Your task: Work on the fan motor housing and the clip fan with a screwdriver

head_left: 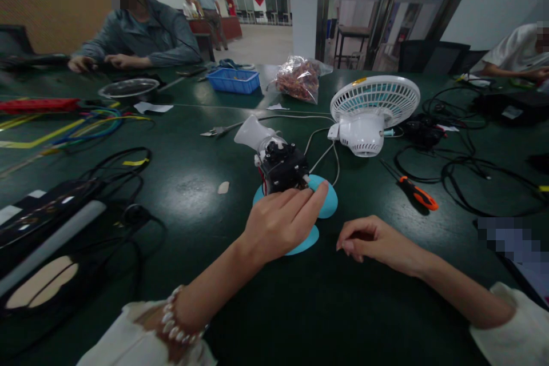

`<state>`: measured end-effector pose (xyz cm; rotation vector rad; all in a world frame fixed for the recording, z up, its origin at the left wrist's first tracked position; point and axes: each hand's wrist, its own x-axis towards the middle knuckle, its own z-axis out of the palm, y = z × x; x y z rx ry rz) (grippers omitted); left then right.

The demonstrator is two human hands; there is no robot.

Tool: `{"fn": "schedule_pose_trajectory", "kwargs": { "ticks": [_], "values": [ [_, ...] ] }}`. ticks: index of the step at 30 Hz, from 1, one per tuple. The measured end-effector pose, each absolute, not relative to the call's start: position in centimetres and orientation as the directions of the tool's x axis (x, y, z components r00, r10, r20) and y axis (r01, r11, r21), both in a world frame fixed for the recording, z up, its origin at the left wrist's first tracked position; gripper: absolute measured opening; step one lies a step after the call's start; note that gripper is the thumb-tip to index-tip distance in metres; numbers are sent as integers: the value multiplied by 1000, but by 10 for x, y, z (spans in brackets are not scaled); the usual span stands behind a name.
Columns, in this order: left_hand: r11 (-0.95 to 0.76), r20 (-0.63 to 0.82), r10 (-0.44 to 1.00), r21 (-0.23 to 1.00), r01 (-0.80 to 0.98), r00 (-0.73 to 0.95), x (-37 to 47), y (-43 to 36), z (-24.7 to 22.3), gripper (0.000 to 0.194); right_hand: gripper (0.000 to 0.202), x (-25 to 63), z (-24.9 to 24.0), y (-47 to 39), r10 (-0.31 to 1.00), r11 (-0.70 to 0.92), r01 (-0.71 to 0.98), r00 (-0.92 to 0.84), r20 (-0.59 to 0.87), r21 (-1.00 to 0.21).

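Note:
A small device with a black motor housing (283,166), a translucent white part (254,132) and light blue fan blades (326,197) rests on the dark green table (193,240). My left hand (281,220) reaches over its near side, fingers wrapped round the end of the motor by the blades. To the right of the blades, my right hand (373,240) rests just above the table with its fingers curled and thumb near the fingertips; whether something small is between them cannot be made out. Behind it stands a white fan head with a round grille (375,103), tilted face up.
An orange and black screwdriver (418,193) lies at the right. Cables and a black power strip (47,211) occupy the left. Farther back are a blue basket (234,81) and a clear bag (299,80). People sit across the table and at the far right.

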<state>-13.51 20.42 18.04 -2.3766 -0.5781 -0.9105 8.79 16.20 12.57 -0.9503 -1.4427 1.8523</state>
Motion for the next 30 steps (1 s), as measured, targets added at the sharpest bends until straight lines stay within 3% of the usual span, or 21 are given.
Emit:
{"fn": "schedule_pose_trajectory", "kwargs": {
  "ticks": [17,24,30],
  "values": [
    [-788,768,352,-66,612,535,-131,202,169,24,13,87,129,161,805,-249,-20,-560,-196,-968],
    [-761,730,294,-212,613,617,-132,202,166,24,15,87,130,161,805,-245,-1,-557,-203,-969],
    [-753,703,285,-256,606,651,-133,203,169,24,18,87,131,162,803,-241,27,-555,-215,-970]
  ]
}}
